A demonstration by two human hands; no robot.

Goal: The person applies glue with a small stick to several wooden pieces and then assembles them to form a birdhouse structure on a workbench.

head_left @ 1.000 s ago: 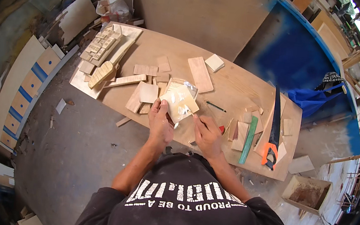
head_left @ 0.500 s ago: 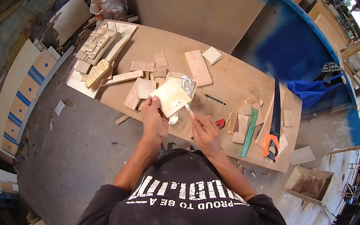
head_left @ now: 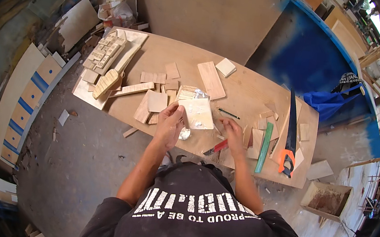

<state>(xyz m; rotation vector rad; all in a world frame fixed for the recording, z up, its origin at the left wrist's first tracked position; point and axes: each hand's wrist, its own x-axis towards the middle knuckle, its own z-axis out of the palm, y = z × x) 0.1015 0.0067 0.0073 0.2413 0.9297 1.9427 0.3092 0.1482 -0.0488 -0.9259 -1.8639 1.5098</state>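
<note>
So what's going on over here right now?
The person's left hand holds a white-flecked, pale square wooden panel above the worktable. The right hand is beside the panel, apart from it; whether it grips anything is unclear. A wooden plank, a pencil and an orange-handled handsaw lie on the table.

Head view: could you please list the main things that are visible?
Workbench: 1, brown, centre
Square wooden panel: 1, pale, held above workbench
Hand saw: 1, black-orange, workbench's right end
Green strip: 1, green, left of saw
Pencil: 1, dark, right of panel
Red tool: 1, red, workbench's near edge
Building-like wooden model: 1, pale, workbench's left end
Wood offcuts: many, mostly pale, across workbench
Blue cloth: 1, blue, upper right
Open box: 1, brown, floor, right
Striped board: 1, tan-blue, far left
T-shirt: 1, black, lower centre
Left hand: 1, bare, gripping panel
Right hand: 1, bare, right of panel
</note>
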